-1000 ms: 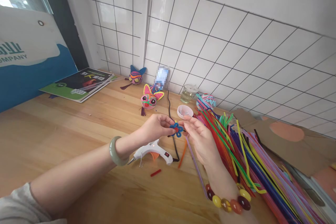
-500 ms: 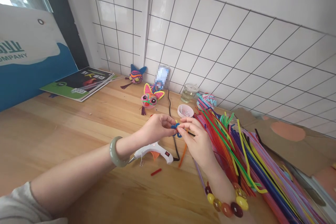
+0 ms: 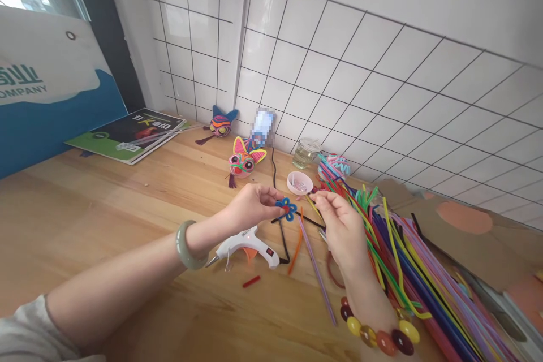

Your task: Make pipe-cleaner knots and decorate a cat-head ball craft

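Left hand [image 3: 253, 205] pinches blue flower [image 3: 289, 208]; right hand [image 3: 343, 226] pinched, contents unclear. Flower-handling step; next probably needs steady left grip.

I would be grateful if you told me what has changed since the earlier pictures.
The right hand has moved rightward, away from the blue flower, which it was touching; whether it grips the nearby yellow strip is unclear. The left hand still holds the flower, and the glue gun lies where it was.

Apparently a craft workshop: a wooden desk [image 3: 139, 198] holds many pipe cleaners [image 3: 424, 257], a glue gun [image 3: 259, 244] and decorated animal heads [image 3: 242, 163]
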Action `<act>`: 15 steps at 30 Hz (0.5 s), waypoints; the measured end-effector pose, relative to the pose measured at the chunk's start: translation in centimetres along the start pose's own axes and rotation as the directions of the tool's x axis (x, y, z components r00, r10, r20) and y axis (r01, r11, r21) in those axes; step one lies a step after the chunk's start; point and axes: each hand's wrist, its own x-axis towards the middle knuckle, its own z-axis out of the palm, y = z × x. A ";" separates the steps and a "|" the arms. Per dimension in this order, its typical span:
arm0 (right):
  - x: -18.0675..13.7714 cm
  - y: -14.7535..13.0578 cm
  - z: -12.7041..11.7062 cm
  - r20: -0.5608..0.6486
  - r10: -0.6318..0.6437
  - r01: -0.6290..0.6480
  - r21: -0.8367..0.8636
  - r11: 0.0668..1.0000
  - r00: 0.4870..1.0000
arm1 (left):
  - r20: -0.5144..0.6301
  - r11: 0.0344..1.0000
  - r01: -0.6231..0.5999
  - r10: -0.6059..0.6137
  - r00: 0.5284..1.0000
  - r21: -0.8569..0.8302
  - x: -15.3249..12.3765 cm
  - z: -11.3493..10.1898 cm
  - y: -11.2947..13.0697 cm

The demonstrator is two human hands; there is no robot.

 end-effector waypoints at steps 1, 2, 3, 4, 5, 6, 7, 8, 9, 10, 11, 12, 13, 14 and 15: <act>0.2 -0.1 -0.3 -0.046 0.030 -0.026 0.085 0.996 0.998 | -0.011 1.000 0.003 -0.003 1.000 -0.003 0.1 -0.2 0.1; 0.5 -0.3 -0.8 -0.086 0.055 -0.037 0.192 0.981 0.995 | -0.023 1.000 0.008 -0.008 1.000 -0.017 0.1 -0.4 0.2; 0.8 -0.4 -1.5 -0.116 0.077 -0.036 0.318 0.947 0.990 | -0.040 0.999 0.013 -0.015 0.999 -0.044 0.2 -0.6 0.3; 1.2 -0.6 -2.4 -0.095 0.107 -0.056 0.435 0.899 0.990 | -0.058 0.997 0.018 -0.023 0.998 -0.080 0.3 -0.7 0.3; 1.6 -0.7 -3.5 -0.071 0.118 -0.063 0.524 0.850 0.991 | -0.074 0.993 0.021 -0.030 0.997 -0.120 0.4 -0.9 0.4; 2.0 -0.9 -4.6 -0.057 0.107 -0.053 0.594 0.803 0.993 | -0.086 0.987 0.022 -0.036 0.996 -0.157 0.5 -1.1 0.5; 2.4 -1.0 -5.8 -0.020 0.087 -0.053 0.654 0.754 0.996 | -0.095 0.982 0.022 -0.041 0.995 -0.190 0.6 -1.2 0.6; 2.7 -1.1 -6.9 -0.017 0.062 -0.032 0.710 0.704 0.998 | -0.102 0.977 0.024 -0.047 0.994 -0.214 0.7 -1.3 0.6; 3.0 -1.2 -7.8 -0.045 0.051 0.001 0.758 0.653 0.998 | -0.106 0.973 0.026 -0.051 0.993 -0.231 0.7 -1.4 0.7; 3.1 -1.3 -8.3 -0.092 0.046 0.043 0.773 0.633 0.995 | -0.107 0.969 0.026 -0.054 0.993 -0.245 0.8 -1.5 0.7; 3.1 -1.3 -8.5 -0.146 0.036 0.085 0.745 0.662 0.989 | -0.108 0.965 0.028 -0.058 0.992 -0.261 0.8 -1.6 0.7; 2.9 -1.3 -8.2 -0.188 0.029 0.109 0.680 0.725 0.982 | -0.106 0.960 0.032 -0.064 0.992 -0.280 0.8 -1.6 0.7; 2.6 -1.3 -7.6 -0.197 0.023 0.098 0.582 0.807 0.980 | -0.100 0.953 0.035 -0.069 0.993 -0.302 0.7 -1.7 0.7; 2.2 -1.3 -6.7 -0.162 0.016 0.063 0.471 0.880 0.987 | -0.089 0.944 0.042 -0.075 0.993 -0.327 0.7 -1.7 0.7; 1.7 -1.3 -5.5 -0.118 0.018 0.025 0.353 0.935 0.993 | -0.073 0.934 0.052 -0.083 0.994 -0.352 0.6 -1.7 0.6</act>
